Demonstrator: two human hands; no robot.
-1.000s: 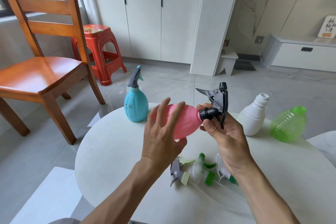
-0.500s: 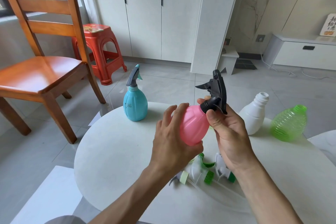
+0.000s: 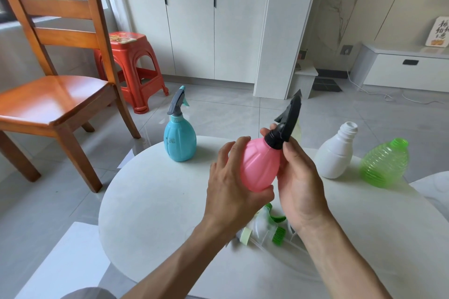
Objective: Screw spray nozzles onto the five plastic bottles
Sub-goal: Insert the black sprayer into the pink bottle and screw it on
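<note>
I hold a pink bottle (image 3: pixel 260 165) above the round white table (image 3: pixel 158 206), nearly upright and tilted a little right. My left hand (image 3: pixel 233 192) cups its belly from below. My right hand (image 3: pixel 297 177) pinches the collar of the black spray nozzle (image 3: pixel 286 121) sitting on its neck. A blue bottle (image 3: pixel 179 141) with a grey nozzle stands at the table's far left. An open-necked white bottle (image 3: pixel 336 153) and a ribbed green bottle (image 3: pixel 384 165) stand at the right. Loose nozzles with green parts (image 3: pixel 267 228) lie under my hands. A pale yellowish bottle (image 3: pixel 297 130) peeks out behind the black nozzle.
A wooden chair (image 3: pixel 56 94) stands left of the table, a red plastic stool (image 3: pixel 136 75) behind it. White cabinets (image 3: pixel 201 19) line the back wall. A second white surface (image 3: pixel 435 189) touches the table's right edge.
The pink bottle swung from lying sideways to nearly upright, and my left hand slid under its belly. My right hand stayed on the black nozzle's collar.
</note>
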